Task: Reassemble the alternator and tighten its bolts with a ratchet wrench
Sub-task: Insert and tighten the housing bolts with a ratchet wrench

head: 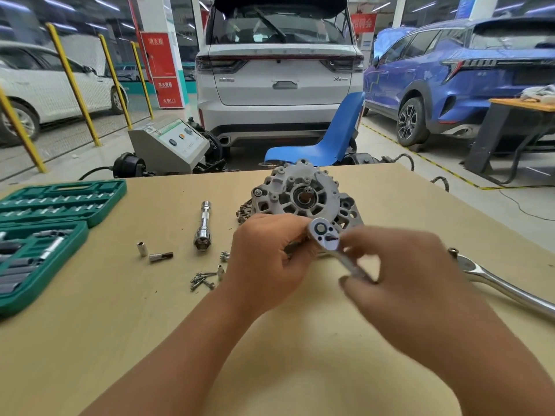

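Gripping ratchet wrench [326, 237] head, L hand [267, 250] | R hand [399, 271] pinching handle | alternator [303, 195] just behind fingers

Head view looks forward-down, close over table [120, 325].

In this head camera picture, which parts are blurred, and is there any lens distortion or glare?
Head view: the right hand is smeared by motion blur, while the left hand and the small ratchet wrench they hold look sharper; the alternator is in clear focus; the wide-angle lens bends the yellow posts; glare shines on the large ratchet at right.
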Demonstrator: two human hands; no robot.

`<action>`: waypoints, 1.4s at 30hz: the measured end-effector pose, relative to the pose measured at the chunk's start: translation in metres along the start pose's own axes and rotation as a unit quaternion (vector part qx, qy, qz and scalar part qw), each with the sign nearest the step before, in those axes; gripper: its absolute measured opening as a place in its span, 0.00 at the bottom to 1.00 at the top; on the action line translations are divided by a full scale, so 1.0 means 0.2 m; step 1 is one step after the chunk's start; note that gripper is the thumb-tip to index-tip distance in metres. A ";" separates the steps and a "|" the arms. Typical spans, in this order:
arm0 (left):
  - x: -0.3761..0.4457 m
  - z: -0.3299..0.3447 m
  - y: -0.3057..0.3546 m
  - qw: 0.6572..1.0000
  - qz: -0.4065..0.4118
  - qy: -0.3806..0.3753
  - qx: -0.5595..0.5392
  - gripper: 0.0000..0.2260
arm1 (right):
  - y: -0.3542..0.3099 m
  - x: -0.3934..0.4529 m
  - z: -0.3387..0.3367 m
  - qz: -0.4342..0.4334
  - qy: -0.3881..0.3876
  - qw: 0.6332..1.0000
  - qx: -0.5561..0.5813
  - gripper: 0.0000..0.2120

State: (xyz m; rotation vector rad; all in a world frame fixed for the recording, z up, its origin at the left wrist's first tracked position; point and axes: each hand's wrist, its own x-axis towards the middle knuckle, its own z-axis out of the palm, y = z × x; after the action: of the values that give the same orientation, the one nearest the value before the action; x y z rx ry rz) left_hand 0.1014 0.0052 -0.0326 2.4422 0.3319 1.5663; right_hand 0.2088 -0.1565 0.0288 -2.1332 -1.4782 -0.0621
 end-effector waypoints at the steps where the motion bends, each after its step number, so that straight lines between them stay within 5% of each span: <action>1: 0.00 0.00 0.00 1.000 0.004 -0.013 0.004 0.06 | 0.01 0.01 -0.01 0.007 0.055 0.998 -0.032 0.15; 3: -0.01 0.00 0.00 1.000 0.011 -0.010 0.018 0.04 | 0.00 0.01 -0.02 -0.008 0.065 0.997 -0.044 0.13; 6: 0.01 0.01 0.02 0.999 0.018 0.030 0.031 0.09 | -0.03 0.01 0.00 -0.032 -0.062 0.997 0.010 0.09; 11: -0.01 0.00 0.01 0.999 0.024 -0.009 0.032 0.05 | 0.02 0.04 -0.03 -0.018 0.066 0.996 -0.053 0.13; 15: 0.00 0.01 0.03 0.999 -0.001 0.016 0.027 0.05 | -0.01 0.02 0.00 -0.019 -0.064 0.998 0.005 0.11; 19: 0.00 0.00 0.02 1.000 0.003 -0.023 0.016 0.02 | 0.02 0.03 -0.02 0.009 0.067 0.997 -0.034 0.14; 23: 0.01 0.02 0.02 0.999 -0.030 0.008 -0.015 0.10 | -0.03 0.02 0.01 -0.022 -0.096 0.995 0.012 0.11; 27: -0.01 0.02 0.03 1.000 -0.020 -0.022 0.000 0.05 | 0.01 0.05 -0.03 0.019 0.062 0.997 -0.034 0.17; 31: 0.00 0.02 0.04 0.999 -0.033 -0.009 -0.010 0.03 | -0.03 0.02 0.03 0.007 -0.053 0.998 -0.043 0.12; 35: -0.01 0.02 0.05 0.999 -0.025 -0.033 0.012 0.01 | 0.00 0.02 0.04 0.044 0.081 0.995 -0.048 0.11; 39: -0.01 0.02 0.04 0.999 -0.038 0.002 0.000 0.07 | -0.03 0.01 0.06 0.010 -0.029 0.999 0.025 0.11; 42: 0.00 0.01 0.02 0.999 -0.030 -0.023 -0.013 0.03 | 0.02 0.04 0.05 0.025 0.078 0.996 0.030 0.13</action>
State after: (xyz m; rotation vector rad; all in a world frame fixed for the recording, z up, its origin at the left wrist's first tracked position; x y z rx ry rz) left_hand 0.1037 0.0008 -0.0327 2.4211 0.3709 1.4798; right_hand 0.2125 -0.1463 0.0220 -2.0666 -1.3204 -0.1614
